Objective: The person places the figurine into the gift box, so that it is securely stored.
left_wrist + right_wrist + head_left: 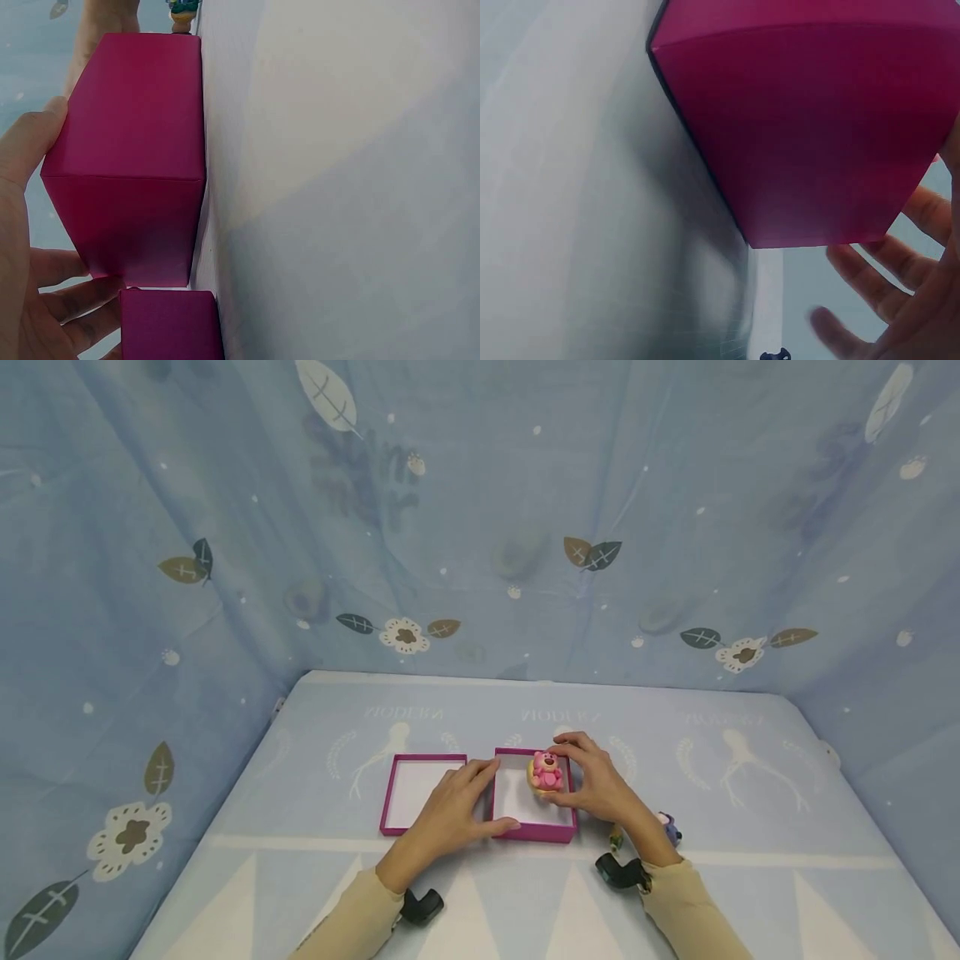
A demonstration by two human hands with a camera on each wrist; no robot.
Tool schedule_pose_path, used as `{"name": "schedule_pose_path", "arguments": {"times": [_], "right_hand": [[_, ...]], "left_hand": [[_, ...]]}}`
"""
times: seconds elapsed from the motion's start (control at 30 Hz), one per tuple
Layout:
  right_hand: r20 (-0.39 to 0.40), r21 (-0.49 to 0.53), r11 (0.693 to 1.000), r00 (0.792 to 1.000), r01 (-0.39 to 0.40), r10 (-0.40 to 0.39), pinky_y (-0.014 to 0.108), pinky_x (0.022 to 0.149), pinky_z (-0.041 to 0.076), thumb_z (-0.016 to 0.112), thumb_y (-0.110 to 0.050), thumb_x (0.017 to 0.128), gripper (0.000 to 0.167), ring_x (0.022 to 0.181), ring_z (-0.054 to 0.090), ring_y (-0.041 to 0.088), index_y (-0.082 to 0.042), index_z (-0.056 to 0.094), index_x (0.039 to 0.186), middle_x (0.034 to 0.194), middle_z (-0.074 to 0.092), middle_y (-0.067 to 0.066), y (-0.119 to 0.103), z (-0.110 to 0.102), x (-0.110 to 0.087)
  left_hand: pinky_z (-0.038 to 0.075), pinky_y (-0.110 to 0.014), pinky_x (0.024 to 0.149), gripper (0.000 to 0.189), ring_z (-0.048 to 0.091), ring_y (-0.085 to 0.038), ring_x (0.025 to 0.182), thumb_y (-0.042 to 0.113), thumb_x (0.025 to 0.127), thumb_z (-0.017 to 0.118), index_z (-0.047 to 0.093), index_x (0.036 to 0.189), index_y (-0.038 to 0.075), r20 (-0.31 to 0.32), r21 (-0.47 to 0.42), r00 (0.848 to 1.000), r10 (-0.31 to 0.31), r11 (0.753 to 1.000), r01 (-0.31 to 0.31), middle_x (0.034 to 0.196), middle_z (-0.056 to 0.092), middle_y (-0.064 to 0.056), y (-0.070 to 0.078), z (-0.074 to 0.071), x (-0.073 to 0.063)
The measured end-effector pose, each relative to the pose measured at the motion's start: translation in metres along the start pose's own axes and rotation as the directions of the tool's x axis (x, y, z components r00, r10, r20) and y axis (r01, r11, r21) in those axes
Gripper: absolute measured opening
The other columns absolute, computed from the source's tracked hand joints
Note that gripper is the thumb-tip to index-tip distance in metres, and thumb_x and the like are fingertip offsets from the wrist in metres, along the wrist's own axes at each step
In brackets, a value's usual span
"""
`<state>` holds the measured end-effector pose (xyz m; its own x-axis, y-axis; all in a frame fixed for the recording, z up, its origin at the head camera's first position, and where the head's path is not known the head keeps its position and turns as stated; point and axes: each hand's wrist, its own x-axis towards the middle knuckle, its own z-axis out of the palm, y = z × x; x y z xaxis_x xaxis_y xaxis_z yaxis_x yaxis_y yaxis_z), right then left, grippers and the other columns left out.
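A magenta box point(534, 833) with a white inside stands open at the top on the table. My left hand point(452, 810) grips its left side, the thumb at the near corner and the fingers along the left wall; the left wrist view shows the thumb on the box edge. Between the thumb and fingers of my right hand point(597, 781) is a pink bear figurine point(547, 771) with a yellow part behind it. It is at the box opening, towards the right wall; whether it touches the bottom I cannot tell. The right wrist view hides the figurine behind the box wall.
Left of the box lies a shallower magenta tray-like lid point(393, 832), white inside. Beside my right forearm stand a blue figurine point(670, 830) and a greenish one point(616, 837), both partly hidden. Patterned blue cloth point(480, 527) hangs behind the table.
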<state>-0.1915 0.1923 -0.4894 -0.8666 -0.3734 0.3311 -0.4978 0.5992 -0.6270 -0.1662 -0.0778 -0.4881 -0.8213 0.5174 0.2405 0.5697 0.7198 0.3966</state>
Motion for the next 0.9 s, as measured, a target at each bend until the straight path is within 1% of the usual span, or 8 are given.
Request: {"name": "schedule_pose_path", "arguments": {"times": [0.1,0.2,0.33,0.5,0.67,0.8,0.9], "right_hand": [[0.043,0.028,0.999,0.998,-0.036,0.035,0.057,0.101,0.044,0.091,-0.03,0.067,0.063,0.121,0.054,0.034,-0.009,0.065,0.121,0.132,0.052,0.015,-0.0003,-0.0011,0.0001],[0.073,0.039,0.997,0.995,-0.064,0.062,0.055,0.1,0.045,0.09,-0.031,0.068,0.065,0.122,0.054,0.034,-0.008,0.064,0.123,0.133,0.052,0.013,-0.0011,-0.0019,0.0],[0.089,0.06,0.995,0.993,-0.08,0.074,0.055,0.099,0.046,0.09,-0.032,0.068,0.066,0.122,0.055,0.034,-0.01,0.063,0.124,0.133,0.053,0.011,-0.0015,-0.0027,-0.0001],[0.111,0.067,0.994,0.99,-0.091,0.083,0.054,0.096,0.049,0.09,-0.032,0.069,0.067,0.117,0.057,0.032,-0.011,0.062,0.126,0.131,0.055,0.011,-0.0018,-0.003,-0.0001],[0.135,0.064,0.992,0.986,-0.106,0.097,0.054,0.097,0.048,0.089,-0.032,0.069,0.066,0.116,0.057,0.031,-0.014,0.06,0.125,0.127,0.056,0.009,-0.0033,-0.004,0.0002],[0.151,0.06,0.991,0.983,-0.116,0.106,0.056,0.099,0.046,0.089,-0.035,0.07,0.067,0.118,0.056,0.032,-0.015,0.06,0.126,0.128,0.056,0.008,-0.003,-0.004,-0.0003],[0.16,0.063,0.99,0.981,-0.125,0.113,0.055,0.099,0.046,0.089,-0.037,0.07,0.067,0.118,0.056,0.031,-0.015,0.059,0.126,0.128,0.056,0.007,-0.0025,-0.0036,-0.0002]], "left_hand": [[0.044,-0.037,0.099,0.096,0.054,-0.019,0.12,0.07,0.077,0.067,0.043,0.149,0.011,0.006,0.0,1.0,-0.006,1.0,0.006,0.136,0.054,-0.005,0.0004,0.0001,0.0003],[0.044,-0.037,0.099,0.096,0.054,-0.019,0.12,0.069,0.077,0.067,0.043,0.149,0.011,0.008,0.002,1.0,-0.005,1.0,0.005,0.136,0.054,-0.005,0.0003,0.0007,0.0006],[0.044,-0.036,0.098,0.095,0.054,-0.019,0.119,0.069,0.077,0.068,0.043,0.149,0.011,-0.001,0.007,1.0,0.006,1.0,-0.006,0.136,0.054,-0.004,-0.0002,0.0014,0.0015],[0.044,-0.036,0.097,0.095,0.055,-0.019,0.118,0.067,0.077,0.069,0.044,0.148,0.01,-0.018,0.011,1.0,0.02,1.0,-0.02,0.136,0.055,-0.005,-0.0003,0.0011,0.002],[0.045,-0.037,0.096,0.094,0.056,-0.02,0.117,0.067,0.077,0.069,0.045,0.147,0.009,-0.028,0.009,0.999,0.032,0.999,-0.032,0.135,0.055,-0.005,0.0001,-0.0001,0.0015],[0.045,-0.036,0.096,0.094,0.056,-0.02,0.117,0.068,0.078,0.068,0.045,0.147,0.008,-0.035,0.009,0.999,0.039,0.999,-0.039,0.135,0.056,-0.005,0.0001,-0.0006,0.001],[0.045,-0.036,0.095,0.094,0.056,-0.02,0.117,0.068,0.078,0.067,0.045,0.147,0.008,-0.039,0.009,0.998,0.041,0.999,-0.041,0.135,0.056,-0.006,-0.0001,-0.0002,0.0009]]}}
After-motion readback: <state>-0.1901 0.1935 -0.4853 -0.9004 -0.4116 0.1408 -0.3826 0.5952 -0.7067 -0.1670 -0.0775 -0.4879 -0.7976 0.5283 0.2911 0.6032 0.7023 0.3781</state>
